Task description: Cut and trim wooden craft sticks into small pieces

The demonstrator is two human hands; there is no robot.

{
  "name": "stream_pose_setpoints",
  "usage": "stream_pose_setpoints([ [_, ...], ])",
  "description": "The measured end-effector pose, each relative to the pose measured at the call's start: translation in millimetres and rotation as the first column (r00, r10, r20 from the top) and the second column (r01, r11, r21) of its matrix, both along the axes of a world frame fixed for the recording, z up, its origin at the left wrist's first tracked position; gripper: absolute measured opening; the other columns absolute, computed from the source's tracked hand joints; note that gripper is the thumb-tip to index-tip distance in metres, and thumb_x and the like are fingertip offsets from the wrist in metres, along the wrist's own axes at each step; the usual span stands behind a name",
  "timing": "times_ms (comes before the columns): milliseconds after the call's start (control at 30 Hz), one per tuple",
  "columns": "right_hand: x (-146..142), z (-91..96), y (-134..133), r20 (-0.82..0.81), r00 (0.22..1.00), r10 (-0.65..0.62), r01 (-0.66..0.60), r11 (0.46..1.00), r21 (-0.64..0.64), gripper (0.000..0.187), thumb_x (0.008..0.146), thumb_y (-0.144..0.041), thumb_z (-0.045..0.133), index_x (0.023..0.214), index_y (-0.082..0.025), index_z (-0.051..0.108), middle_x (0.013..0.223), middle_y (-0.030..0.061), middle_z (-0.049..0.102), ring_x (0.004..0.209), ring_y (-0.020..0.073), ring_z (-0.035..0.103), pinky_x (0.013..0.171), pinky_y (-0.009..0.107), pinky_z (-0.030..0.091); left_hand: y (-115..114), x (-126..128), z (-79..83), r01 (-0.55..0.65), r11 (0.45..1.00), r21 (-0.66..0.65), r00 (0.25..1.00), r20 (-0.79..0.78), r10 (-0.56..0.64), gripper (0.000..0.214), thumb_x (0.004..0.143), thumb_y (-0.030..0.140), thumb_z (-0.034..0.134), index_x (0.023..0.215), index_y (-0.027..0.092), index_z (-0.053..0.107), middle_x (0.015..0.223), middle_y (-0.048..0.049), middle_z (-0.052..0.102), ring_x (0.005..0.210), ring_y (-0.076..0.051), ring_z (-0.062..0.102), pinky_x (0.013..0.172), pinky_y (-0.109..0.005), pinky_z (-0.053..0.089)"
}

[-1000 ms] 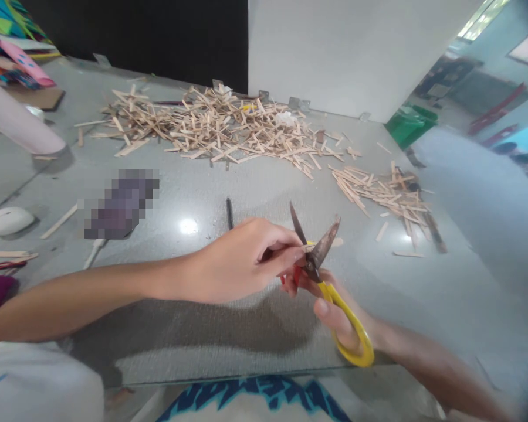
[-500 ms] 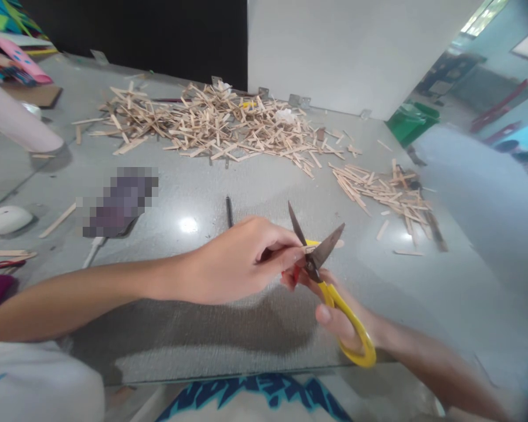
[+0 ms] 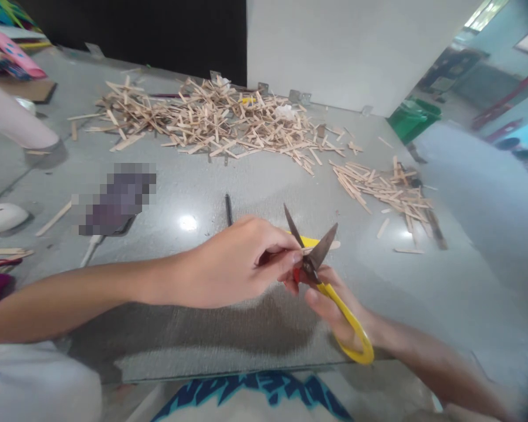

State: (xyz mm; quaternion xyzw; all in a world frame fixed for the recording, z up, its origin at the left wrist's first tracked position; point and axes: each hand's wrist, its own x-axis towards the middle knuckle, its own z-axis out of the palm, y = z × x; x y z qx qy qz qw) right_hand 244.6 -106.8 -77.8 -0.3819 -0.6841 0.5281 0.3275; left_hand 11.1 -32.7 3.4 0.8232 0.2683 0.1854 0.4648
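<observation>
My left hand (image 3: pixel 242 264) is closed in a pinch, thumb and fingertips clamped on a short wooden stick (image 3: pixel 333 244) whose pale end pokes out to the right between the blades. My right hand (image 3: pixel 334 305) is wrapped through the yellow loop of the scissors (image 3: pixel 311 264), which I hold just above the near edge of the glass table (image 3: pixel 444 293). The blades stand spread in a V with the stick lying in the crotch near the pivot. I'd say I'm at the point of a cut that is lined up but not yet made. Closing the blades cleanly would call for a firm, level pinch and fingertips kept back from the edge (they sit very near it). Farther back lies the big pile of sticks (image 3: pixel 215 123). A smaller heap (image 3: pixel 382 190) is off to the right, and a black pen (image 3: pixel 229 209) rests just beyond my left knuckles.
</observation>
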Motion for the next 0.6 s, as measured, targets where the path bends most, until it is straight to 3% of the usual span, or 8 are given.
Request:
stream_pose_setpoints([
  [267,-3.1,-2.5,1.2,-0.012,1.0,-0.005,0.005,1.0,-0.001,0.041,0.111,-0.06,0.055,0.097,-0.023,0.065,0.083,0.0031,0.059,0.077,0.0221,0.057,0.072,0.037,0.048,0.3,1.3,-2.5,0.012,1.0,0.006,1.0,0.007,-0.012,0.034,0.109,0.02,0.054,0.082,0.015,0.074,0.068,0.0005,0.071,0.05,-0.008,0.05,0.049,-0.022,0.03],
  [600,-3.4,-2.5,-3.0,-0.068,0.997,-0.034,0.024,0.988,-0.153,0.04,0.109,-0.059,0.061,0.094,-0.022,0.062,0.082,0.0026,0.053,0.076,0.0205,0.049,0.064,0.033,0.04,1.2,1.6,-4.3,0.002,1.0,0.017,0.999,0.044,-0.003,0.035,0.109,0.018,0.055,0.079,0.015,0.072,0.063,0.0033,0.065,0.049,-0.006,0.044,0.048,-0.024,0.027],
])
